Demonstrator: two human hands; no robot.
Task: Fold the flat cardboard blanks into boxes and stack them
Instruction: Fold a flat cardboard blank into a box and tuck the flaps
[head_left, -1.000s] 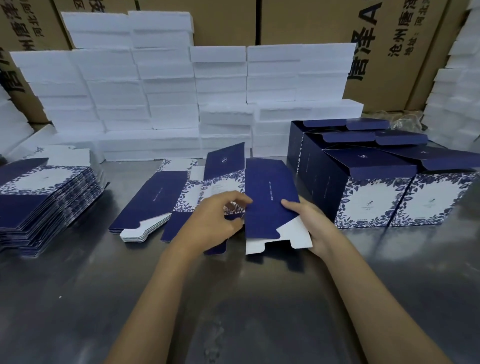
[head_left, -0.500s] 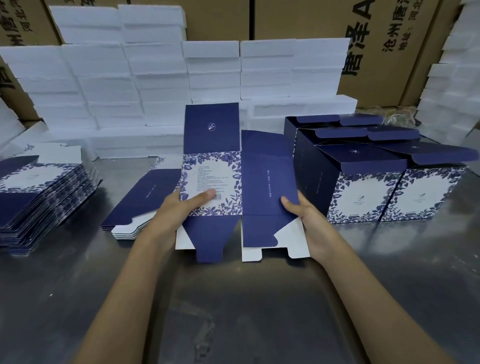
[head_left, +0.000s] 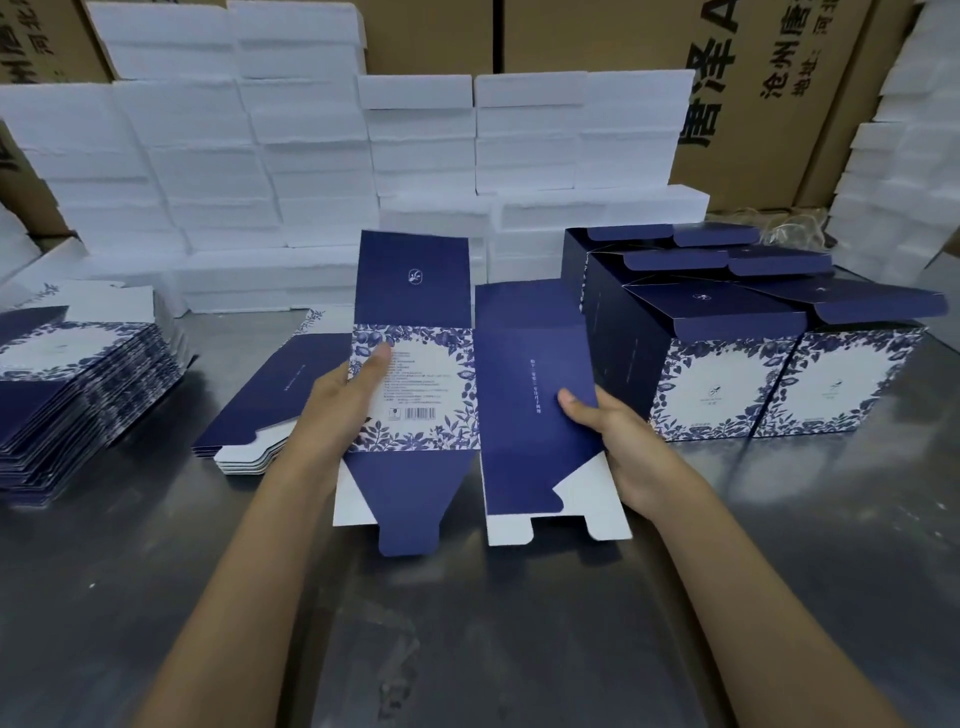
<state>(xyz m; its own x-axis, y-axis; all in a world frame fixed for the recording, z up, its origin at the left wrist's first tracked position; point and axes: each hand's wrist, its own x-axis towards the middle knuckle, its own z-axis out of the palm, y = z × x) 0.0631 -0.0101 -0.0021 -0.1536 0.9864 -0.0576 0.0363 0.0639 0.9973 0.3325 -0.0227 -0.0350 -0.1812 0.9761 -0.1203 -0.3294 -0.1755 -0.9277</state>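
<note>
I hold one navy and floral cardboard blank (head_left: 441, 374) upright over the steel table, its flat panels facing me. My left hand (head_left: 337, 405) grips its left edge, thumb laid on the floral panel. My right hand (head_left: 618, 441) grips the right edge of the plain navy panel, thumb on the front. A small pile of flat blanks (head_left: 270, 410) lies just left of it, partly hidden by my left hand. Several folded boxes (head_left: 727, 353) with open lids stand together at the right.
A tall pile of flat blanks (head_left: 72, 384) sits at the table's left edge. White foam blocks (head_left: 311, 171) are stacked along the back and at the far right, brown cartons (head_left: 753, 78) behind them. Bare steel table (head_left: 467, 623) lies in front of me.
The blank has been lifted from lying half folded to upright and spread flat. My left hand moved from its middle to its left edge, thumb sliding higher on the floral panel.
</note>
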